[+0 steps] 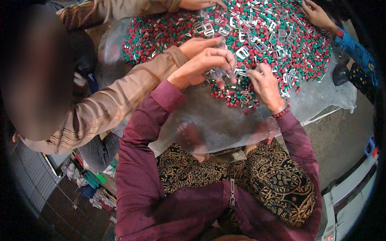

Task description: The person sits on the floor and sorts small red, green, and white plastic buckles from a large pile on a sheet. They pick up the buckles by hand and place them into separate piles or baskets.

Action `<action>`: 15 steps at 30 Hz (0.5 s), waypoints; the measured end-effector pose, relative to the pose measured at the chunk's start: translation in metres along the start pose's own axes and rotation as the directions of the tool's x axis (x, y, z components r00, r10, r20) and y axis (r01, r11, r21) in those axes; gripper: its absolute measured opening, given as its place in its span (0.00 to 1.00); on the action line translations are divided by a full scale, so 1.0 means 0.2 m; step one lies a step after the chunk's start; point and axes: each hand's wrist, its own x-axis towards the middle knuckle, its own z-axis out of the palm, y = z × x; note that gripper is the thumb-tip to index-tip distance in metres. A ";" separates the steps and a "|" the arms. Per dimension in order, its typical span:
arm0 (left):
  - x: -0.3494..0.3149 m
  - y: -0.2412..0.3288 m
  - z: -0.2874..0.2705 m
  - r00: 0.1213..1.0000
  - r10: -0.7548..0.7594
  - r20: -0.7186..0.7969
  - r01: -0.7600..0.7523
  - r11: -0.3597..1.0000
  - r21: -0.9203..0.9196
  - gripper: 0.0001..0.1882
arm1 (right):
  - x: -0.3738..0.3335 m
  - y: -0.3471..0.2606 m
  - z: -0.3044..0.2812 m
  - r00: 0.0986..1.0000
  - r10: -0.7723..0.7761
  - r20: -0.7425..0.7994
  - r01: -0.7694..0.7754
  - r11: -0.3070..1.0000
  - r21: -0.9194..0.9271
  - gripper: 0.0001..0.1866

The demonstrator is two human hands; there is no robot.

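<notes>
Before me a broad heap of small red and green cone-shaped pieces (165, 39) is mixed with many silver metal buckles (243, 52). My left hand (201, 66) is curled over the near side of the heap, holding several shiny buckles (216, 74) under its fingers; their outlines are blurred. To its right, my right hand (265, 86) has bent fingers drawn together at the pieces. A silvery bit lies by its fingertips, but whether they grip it is unclear. A red bead bracelet (281, 112) circles my right wrist.
Clear plastic sheeting (201, 116) lies under the heap. At my left, a co-worker's tan sleeve (116, 98) and hand (197, 46) reach close beside my left hand. Other people's hands are at the heap's far edge (201, 4) and far right (319, 17).
</notes>
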 end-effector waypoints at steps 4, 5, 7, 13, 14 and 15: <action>0.06 -0.15 0.03 0.955 0.258 -0.147 0.002 0.487 0.873 0.10 | 0.00 0.04 -0.05 0.955 0.289 -0.067 -0.252 0.909 0.332 0.07; 0.08 -0.19 0.05 0.921 0.377 -0.095 0.002 0.241 0.971 0.13 | 0.00 0.04 -0.07 0.970 0.240 -0.034 -0.224 0.943 0.247 0.08; 0.13 -0.30 0.10 0.902 0.396 -0.172 0.194 -0.015 0.981 0.15 | -0.01 0.02 -0.09 0.988 0.149 0.047 -0.152 0.985 0.075 0.10; 0.21 -0.46 0.03 0.903 0.406 -0.144 0.231 -0.174 0.957 0.13 | 0.00 0.00 0.03 0.984 -0.046 0.174 0.092 0.959 -0.268 0.18; 0.19 -0.42 0.03 0.906 0.392 -0.161 0.227 -0.127 0.965 0.13 | 0.02 0.00 0.04 0.988 -0.066 0.142 0.101 0.962 -0.256 0.17; 0.16 -0.38 0.03 0.897 0.400 -0.187 0.222 -0.042 0.974 0.12 | 0.02 0.00 0.02 0.993 -0.010 0.118 0.029 0.986 -0.164 0.15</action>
